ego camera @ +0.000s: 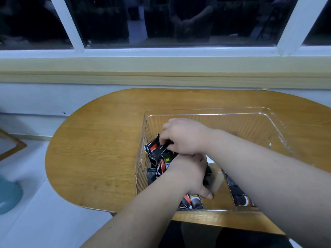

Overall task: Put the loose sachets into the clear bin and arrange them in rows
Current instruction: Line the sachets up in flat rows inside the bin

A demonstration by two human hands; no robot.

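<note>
Clear bin [211, 110]: resting on the wooden table [100, 140], toward its right side, near wall close to the table's front edge.
Right hand [184, 136]: reaching in from the right, over the left part of the bin, knuckles up and fingers curled downward.
Right fingers [163, 139]: closed narrowly with the thumb, pinching the upper edge of one packet.
Held sachet [159, 149]: black with white and orange print, tilted, hanging just below the right fingertips, lower end touching the heap.
Sachet pile [161, 170]: jumbled black-and-orange packets against the bin's left wall, between the two hands and partly beneath them.
Left hand [191, 176]: inside the bin from the near left, directly under the right wrist, back upward, pressed into the pile.
Left grip: fingertips hidden by the right wrist and the packets, so holding or not cannot be told.
Left-hand digit [206, 194]: stretched out straight, tip low near the bin floor by the front wall.
Front sachets [192, 203]: a few packets against the near wall, just beside that outstretched digit.
Right-side sachets [240, 196]: dark packets lying in a line, partly covered by the right forearm, well apart from both sets of fingers.
Window [179, 24]: dark panes in a white frame behind the table.
Blue object [9, 196]: on the floor at far left, too blurred to identify.
</note>
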